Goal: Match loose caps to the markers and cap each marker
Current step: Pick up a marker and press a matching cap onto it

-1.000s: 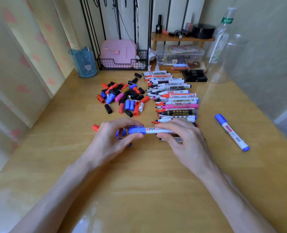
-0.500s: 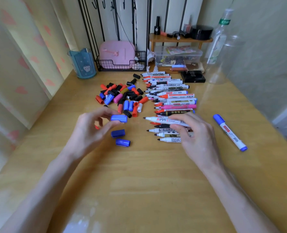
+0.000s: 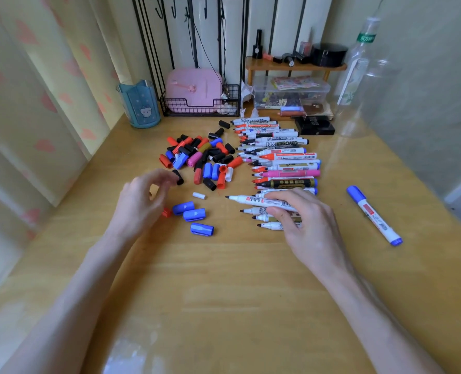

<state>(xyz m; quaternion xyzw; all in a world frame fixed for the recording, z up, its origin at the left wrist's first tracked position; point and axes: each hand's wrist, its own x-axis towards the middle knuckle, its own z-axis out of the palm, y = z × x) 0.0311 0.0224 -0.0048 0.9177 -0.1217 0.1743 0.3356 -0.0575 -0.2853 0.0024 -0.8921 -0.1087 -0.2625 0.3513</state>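
The right hand (image 3: pixel 304 225) is pinching an uncapped black-tipped marker (image 3: pixel 261 202) between thumb and fingers, holding it level over the near end of the row of markers (image 3: pixel 286 157), its tip pointing left. The left hand (image 3: pixel 143 201) is hovering with its fingers loosely curled, the fingertips reaching a single black cap (image 3: pixel 178 177) at the near edge of the pile of loose caps (image 3: pixel 205 157); I cannot tell whether they are gripping it or only touching. Three blue caps (image 3: pixel 194 214) are lying together on the bench (image 3: pixel 224 292) between the hands, with a white cap (image 3: pixel 199 195) just beyond them and a red cap (image 3: pixel 166 212) peeking out beside the left hand. A capped blue marker (image 3: pixel 373 214) is lying apart, far right.
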